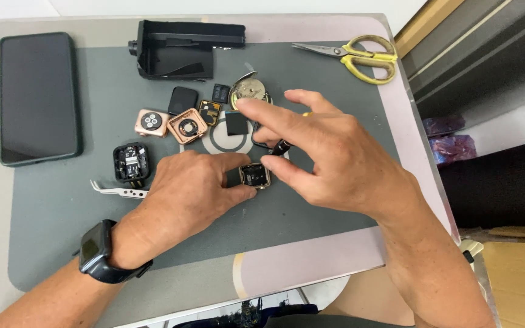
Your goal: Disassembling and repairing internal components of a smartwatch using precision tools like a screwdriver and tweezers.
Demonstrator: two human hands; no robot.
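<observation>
Beside tweezers (120, 191), left hand (189, 188) steadying watch case (255, 175)

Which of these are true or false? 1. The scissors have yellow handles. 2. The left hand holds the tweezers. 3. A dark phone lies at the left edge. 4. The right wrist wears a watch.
1. True: the scissors have yellow handles.
2. False: the left hand steadies a small watch case; the tweezers lie on the grey mat.
3. True: the phone lies face up there.
4. False: the black watch is on the left wrist; the right hand has none.
</observation>
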